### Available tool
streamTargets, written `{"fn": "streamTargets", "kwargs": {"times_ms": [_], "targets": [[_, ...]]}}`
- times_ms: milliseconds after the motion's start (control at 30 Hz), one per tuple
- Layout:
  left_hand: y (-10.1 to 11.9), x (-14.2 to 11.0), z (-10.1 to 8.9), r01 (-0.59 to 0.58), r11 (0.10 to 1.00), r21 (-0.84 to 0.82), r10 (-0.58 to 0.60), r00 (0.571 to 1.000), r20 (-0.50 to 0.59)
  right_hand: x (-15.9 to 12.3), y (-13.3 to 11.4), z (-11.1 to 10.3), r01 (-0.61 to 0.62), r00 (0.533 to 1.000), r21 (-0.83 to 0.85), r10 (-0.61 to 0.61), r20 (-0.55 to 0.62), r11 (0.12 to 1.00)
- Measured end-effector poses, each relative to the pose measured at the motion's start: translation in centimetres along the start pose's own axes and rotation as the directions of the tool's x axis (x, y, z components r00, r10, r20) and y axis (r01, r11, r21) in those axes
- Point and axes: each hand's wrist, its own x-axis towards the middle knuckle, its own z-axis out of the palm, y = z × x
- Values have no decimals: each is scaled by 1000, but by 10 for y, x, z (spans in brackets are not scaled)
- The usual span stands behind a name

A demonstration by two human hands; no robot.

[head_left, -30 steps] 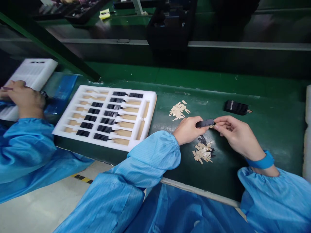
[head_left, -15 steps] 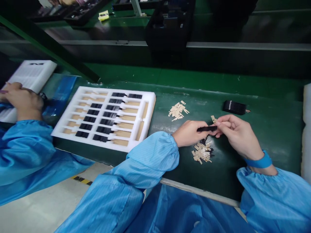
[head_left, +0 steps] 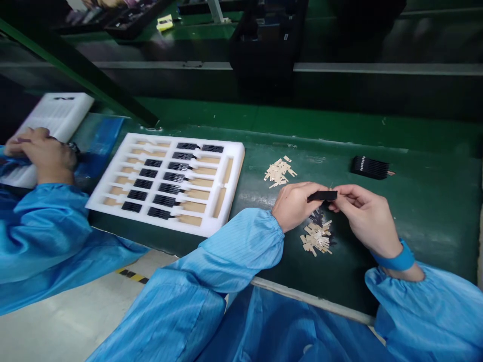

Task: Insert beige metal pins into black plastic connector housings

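In the middle right of the frame, the left hand [head_left: 292, 203] and the right hand [head_left: 364, 216] pinch one small black strip [head_left: 322, 195] between their fingertips, each hand at one end, just above the green table [head_left: 415, 211]. The long axis of the strip runs left to right across the frame, almost level. Just below it a pile of beige tabs [head_left: 316, 236] lies on the table, another beige pile [head_left: 279, 172] is a little higher, and a white foam tray [head_left: 226, 201] lies at the left.
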Motion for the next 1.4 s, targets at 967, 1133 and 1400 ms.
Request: {"fn": "streamTargets", "kwargs": {"times_ms": [967, 1133, 1400], "targets": [[1, 6, -6, 190, 981, -30, -190, 982, 22, 1, 4, 2, 218, 970, -414, -245, -11, 884], [5, 7, -6, 195, 980, -40, -195, 981, 14, 0, 3, 3, 289, 942, -445, -336, -29, 848], [3, 4, -4, 102, 995, 4, -102, 995, -21, -4, 1, 5, 406, 886, -503, -464, 12, 763]]}}
